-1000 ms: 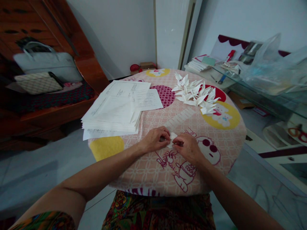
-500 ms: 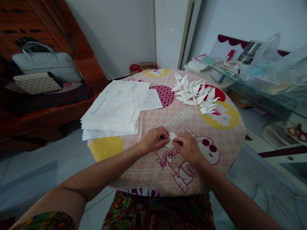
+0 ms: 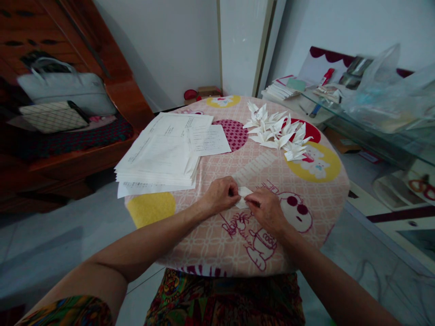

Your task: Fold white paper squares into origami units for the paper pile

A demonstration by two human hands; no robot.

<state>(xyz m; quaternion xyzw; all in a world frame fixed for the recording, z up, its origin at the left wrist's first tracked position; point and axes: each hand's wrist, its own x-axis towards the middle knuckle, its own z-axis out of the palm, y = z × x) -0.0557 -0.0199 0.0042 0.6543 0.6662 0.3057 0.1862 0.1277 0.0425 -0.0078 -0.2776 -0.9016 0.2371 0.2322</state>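
Observation:
Near the middle of the round table, a small folded white paper (image 3: 243,197) lies between my two hands. My left hand (image 3: 222,194) pinches its left side with closed fingers. On its right side, my right hand (image 3: 265,206) is closed too, thumb and fingertips on the paper. Just beyond the hands lies a pale strip with faint lines (image 3: 255,166). Several folded white paper figures (image 3: 278,130) stand grouped at the back right. A thick stack of printed sheets (image 3: 158,156) lies at the left.
A patterned pink cloth covers the round table (image 3: 210,244). To the right is a glass shelf (image 3: 380,133) with a plastic bag (image 3: 377,99) and papers. On the left, a wooden bench (image 3: 125,97) holds a pale handbag (image 3: 68,90).
My left hand's fingertips have shifted slightly away from the paper's centre, and more of the folded paper shows between the hands. The view has shifted a little.

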